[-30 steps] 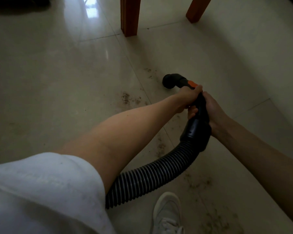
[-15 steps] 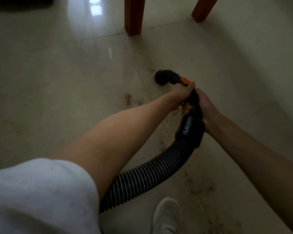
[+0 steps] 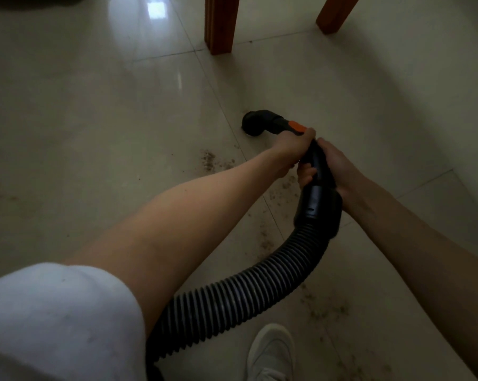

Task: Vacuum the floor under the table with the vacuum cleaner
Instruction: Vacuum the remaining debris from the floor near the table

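fingers [image 3: 305, 176] of both hands wrapped tight round the vacuum pipe [image 3: 319, 171] | left hand [image 3: 293, 147] nearer the nozzle [image 3: 253, 125] | nozzle on floor [image 3: 95, 133], pointing far-left | table legs [image 3: 220, 23] farther on

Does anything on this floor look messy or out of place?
Yes. Brown crumbs lie scattered on the pale tiles, more of them near the shoe. The nozzle sits beyond them, so they are not yet picked up. Both hands, left and right, grip the handle.
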